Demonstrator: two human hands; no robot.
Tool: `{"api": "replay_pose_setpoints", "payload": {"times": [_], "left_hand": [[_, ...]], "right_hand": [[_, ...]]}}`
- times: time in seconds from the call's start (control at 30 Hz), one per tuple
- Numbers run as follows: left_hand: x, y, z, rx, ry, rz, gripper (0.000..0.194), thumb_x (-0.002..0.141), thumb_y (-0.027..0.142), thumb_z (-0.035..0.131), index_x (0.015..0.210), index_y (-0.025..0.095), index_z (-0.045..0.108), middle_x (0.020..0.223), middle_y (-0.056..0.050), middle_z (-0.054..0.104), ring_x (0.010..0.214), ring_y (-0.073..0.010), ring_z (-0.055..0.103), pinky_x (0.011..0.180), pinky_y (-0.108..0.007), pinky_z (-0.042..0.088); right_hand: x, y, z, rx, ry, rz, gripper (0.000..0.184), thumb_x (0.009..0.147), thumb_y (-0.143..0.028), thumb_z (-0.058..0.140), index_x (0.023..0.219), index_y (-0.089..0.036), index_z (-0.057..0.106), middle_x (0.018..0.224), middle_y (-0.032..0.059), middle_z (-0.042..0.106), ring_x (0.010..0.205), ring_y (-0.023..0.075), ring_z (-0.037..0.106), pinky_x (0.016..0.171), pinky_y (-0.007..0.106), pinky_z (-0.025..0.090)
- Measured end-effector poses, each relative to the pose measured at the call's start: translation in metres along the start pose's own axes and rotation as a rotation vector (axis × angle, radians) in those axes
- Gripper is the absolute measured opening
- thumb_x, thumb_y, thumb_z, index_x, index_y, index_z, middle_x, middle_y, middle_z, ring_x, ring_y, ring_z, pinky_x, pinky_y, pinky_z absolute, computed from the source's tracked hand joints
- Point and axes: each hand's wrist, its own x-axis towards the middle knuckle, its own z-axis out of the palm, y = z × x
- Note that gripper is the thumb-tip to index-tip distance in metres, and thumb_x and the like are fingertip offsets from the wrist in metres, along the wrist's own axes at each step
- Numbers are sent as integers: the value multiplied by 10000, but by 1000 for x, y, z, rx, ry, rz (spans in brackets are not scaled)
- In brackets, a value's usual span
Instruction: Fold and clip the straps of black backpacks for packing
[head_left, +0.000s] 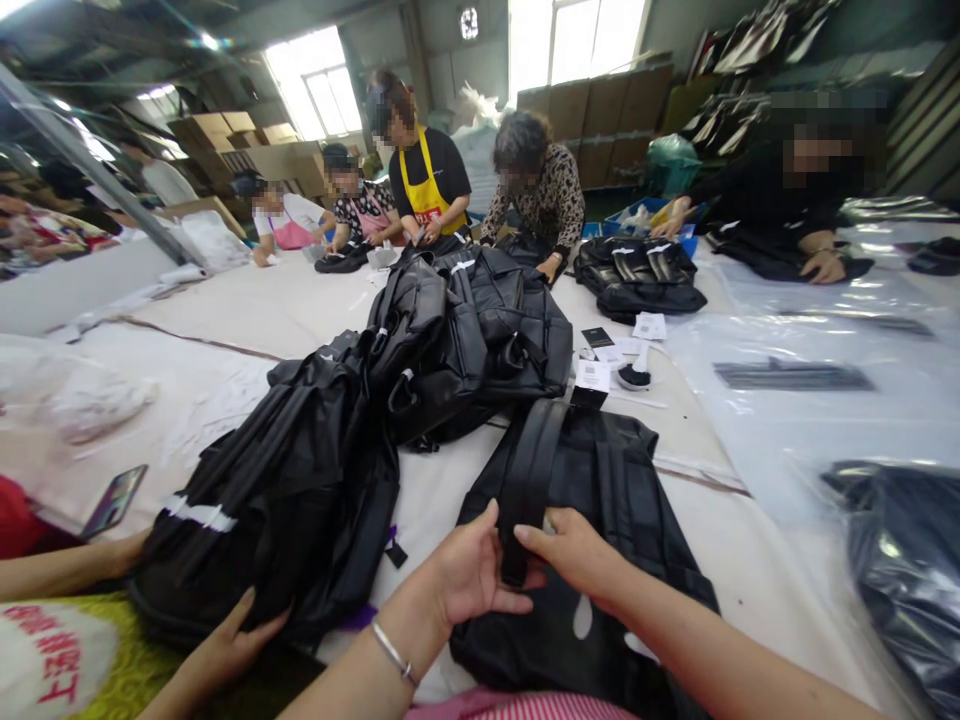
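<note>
A black backpack [630, 500] lies flat on the table right in front of me, with its straps facing up. One of its wide shoulder straps [534, 470] is lifted off the back panel. My left hand [476, 565] cups the strap's lower end from the left, fingers behind it and thumb raised. From the right, my right hand [574, 550] grips the same strap, its thumb across the front edge. A pale oval piece [582, 617] shows on the backpack below my right hand. The fingertips behind the strap are hidden.
Beside me at left, a co-worker's hand [240, 635] rests on another black backpack [300, 480]. More backpacks [487, 330] are piled ahead. Paper tags [592, 375] and a brush-like item [634, 375] lie beyond mine. Plastic sheets [810, 400] cover the right side. Several people work across the table.
</note>
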Motion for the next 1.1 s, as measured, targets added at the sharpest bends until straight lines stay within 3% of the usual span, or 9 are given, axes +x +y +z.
{"api": "replay_pose_setpoints", "payload": {"times": [0.2, 0.43, 0.53, 0.67, 0.73, 0.83, 0.97, 1.03, 1.1], "left_hand": [[3, -12, 2, -129, 123, -5, 489, 923, 513, 451, 964, 68, 649, 954, -149, 697, 822, -185, 686, 652, -263, 512], [9, -6, 14, 7, 257, 161, 299, 812, 368, 614, 972, 119, 651, 889, -94, 696, 767, -181, 686, 671, -283, 509], [12, -5, 15, 100, 294, 182, 327, 766, 335, 626, 1017, 128, 661, 933, -105, 702, 792, -205, 692, 669, -298, 515], [18, -1, 11, 134, 332, 178, 277, 711, 300, 623, 881, 93, 695, 811, -107, 704, 689, -192, 661, 635, -319, 526], [20, 1, 9, 144, 324, 187, 252, 686, 268, 626, 827, 73, 701, 730, -103, 691, 618, -177, 632, 610, -321, 526], [19, 3, 8, 165, 312, 177, 264, 696, 271, 621, 843, 69, 707, 710, -104, 692, 623, -195, 638, 609, -351, 540], [8, 5, 10, 68, 141, 119, 388, 786, 396, 549, 977, 91, 694, 913, -143, 715, 823, -289, 693, 697, -427, 555], [4, 4, 11, 11, 51, 112, 454, 825, 459, 509, 1010, 85, 686, 986, -160, 705, 858, -302, 698, 733, -423, 547], [3, 2, 12, 29, 51, 165, 466, 839, 483, 537, 1019, 78, 679, 974, -162, 701, 857, -291, 698, 764, -422, 542]], "right_hand": [[8, -10, -15, 137, 34, -52, 307, 674, -447, 756, 795, -173, 691, 783, 46, 706, 762, 222, 640, 720, 332, 519], [4, -25, -23, 119, 23, -159, 283, 714, -421, 722, 858, -180, 696, 825, 40, 701, 793, 217, 628, 695, 316, 515], [3, -30, -23, 190, 98, -65, 324, 730, -468, 709, 822, -161, 670, 674, 10, 639, 560, 123, 525, 476, 226, 396], [-4, -21, -9, 139, 5, 74, 365, 694, -498, 727, 712, -149, 620, 477, -64, 448, 392, 44, 287, 372, 199, 204], [-6, -9, 0, 136, -33, 123, 370, 682, -502, 724, 721, -150, 619, 465, -72, 423, 378, 43, 267, 363, 203, 195], [-1, 8, 7, 135, 48, 141, 356, 687, -499, 703, 710, -155, 616, 478, -55, 456, 387, 60, 314, 361, 215, 229], [14, 18, 0, -7, 219, 20, 310, 723, -451, 680, 641, -163, 599, 551, -7, 554, 490, 117, 477, 433, 242, 362], [20, 19, -5, -75, 256, -23, 322, 726, -451, 680, 609, -170, 577, 543, -11, 542, 512, 131, 495, 452, 251, 381], [23, 19, -5, -111, 274, -36, 343, 728, -454, 676, 574, -180, 537, 512, -25, 497, 495, 125, 469, 441, 252, 362]]}}
